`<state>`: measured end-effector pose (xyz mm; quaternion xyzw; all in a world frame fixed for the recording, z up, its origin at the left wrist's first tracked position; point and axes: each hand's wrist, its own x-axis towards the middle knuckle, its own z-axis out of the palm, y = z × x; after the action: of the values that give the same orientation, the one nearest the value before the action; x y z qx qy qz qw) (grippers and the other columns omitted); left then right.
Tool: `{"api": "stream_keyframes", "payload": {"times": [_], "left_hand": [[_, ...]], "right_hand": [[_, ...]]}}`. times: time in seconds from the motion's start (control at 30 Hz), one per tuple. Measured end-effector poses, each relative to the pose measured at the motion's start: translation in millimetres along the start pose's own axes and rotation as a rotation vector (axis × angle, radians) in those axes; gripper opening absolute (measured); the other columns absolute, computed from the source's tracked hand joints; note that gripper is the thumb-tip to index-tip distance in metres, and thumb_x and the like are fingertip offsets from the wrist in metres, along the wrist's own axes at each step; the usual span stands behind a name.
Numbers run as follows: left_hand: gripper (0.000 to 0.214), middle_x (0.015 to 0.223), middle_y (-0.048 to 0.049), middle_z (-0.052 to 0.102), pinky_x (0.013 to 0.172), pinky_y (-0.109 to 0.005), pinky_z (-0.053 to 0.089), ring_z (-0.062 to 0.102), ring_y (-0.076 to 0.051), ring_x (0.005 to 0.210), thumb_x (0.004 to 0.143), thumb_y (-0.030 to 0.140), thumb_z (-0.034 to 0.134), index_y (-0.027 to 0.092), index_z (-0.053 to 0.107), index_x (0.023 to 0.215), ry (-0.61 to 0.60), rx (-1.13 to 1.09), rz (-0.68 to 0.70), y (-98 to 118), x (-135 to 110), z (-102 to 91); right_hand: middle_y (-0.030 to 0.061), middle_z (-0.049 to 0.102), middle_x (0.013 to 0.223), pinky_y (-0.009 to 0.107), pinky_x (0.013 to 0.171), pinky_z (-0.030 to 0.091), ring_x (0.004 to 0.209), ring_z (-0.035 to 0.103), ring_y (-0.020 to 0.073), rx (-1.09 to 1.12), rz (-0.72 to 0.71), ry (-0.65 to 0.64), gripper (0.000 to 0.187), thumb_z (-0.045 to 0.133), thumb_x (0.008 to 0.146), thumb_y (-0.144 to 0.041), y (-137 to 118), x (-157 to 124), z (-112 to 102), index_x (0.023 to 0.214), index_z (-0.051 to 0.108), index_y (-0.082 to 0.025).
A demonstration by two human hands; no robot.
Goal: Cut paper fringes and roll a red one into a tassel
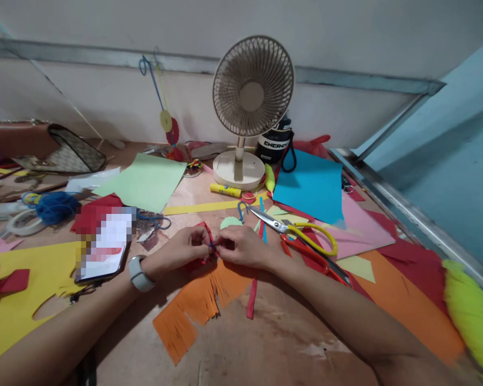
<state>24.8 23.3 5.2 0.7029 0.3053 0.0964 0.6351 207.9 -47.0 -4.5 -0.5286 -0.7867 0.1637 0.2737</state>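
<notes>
My left hand (185, 247) and my right hand (243, 245) meet at the middle of the table, both with fingers pinched. Between the fingertips is a small bit of blue yarn (212, 245), with folded red paper (207, 229) around it and partly under my left hand. My fingers cover most of both. Just below lies a strip of orange paper (181, 316) cut into a fringe. A narrow red paper strip (251, 299) sticks out below my right hand. Beyond the hands is a light green paper piece (231, 221).
Yellow-handled scissors (279, 225) and red-handled scissors (317, 261) lie to the right. A fan (253, 91) stands at the back, near a yellow glue stick (225, 190). A phone (108, 249) and blue yarn ball (56, 207) are left. Coloured paper sheets spread on both sides.
</notes>
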Motion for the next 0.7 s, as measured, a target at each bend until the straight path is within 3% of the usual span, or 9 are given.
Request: {"api": "stream_keyframes", "payload": {"times": [0.23,0.7], "left_hand": [[0.013,0.070,0.0000,0.059,0.060,-0.025,0.040,0.054,-0.012,0.064,0.071,0.017,0.061,0.016,0.049,0.067,-0.001,-0.048,0.034,-5.7,1.5,-1.0],[0.013,0.069,-0.0001,0.060,0.057,-0.023,0.039,0.054,-0.011,0.062,0.072,0.019,0.063,0.016,0.052,0.067,0.005,-0.024,0.020,-7.7,0.6,-2.1]], "right_hand": [[-0.0009,0.062,0.067,0.020,0.060,0.035,0.063,0.055,0.0115,0.045,0.047,0.021,0.006,0.060,0.074,-0.014,-1.7,0.1,-0.9,0.077,0.064,-0.017],[0.0003,0.066,0.074,0.021,0.063,0.036,0.068,0.058,0.0126,0.057,0.102,-0.064,0.014,0.059,0.079,-0.016,0.1,0.9,-1.2,0.090,0.067,-0.019]]}}
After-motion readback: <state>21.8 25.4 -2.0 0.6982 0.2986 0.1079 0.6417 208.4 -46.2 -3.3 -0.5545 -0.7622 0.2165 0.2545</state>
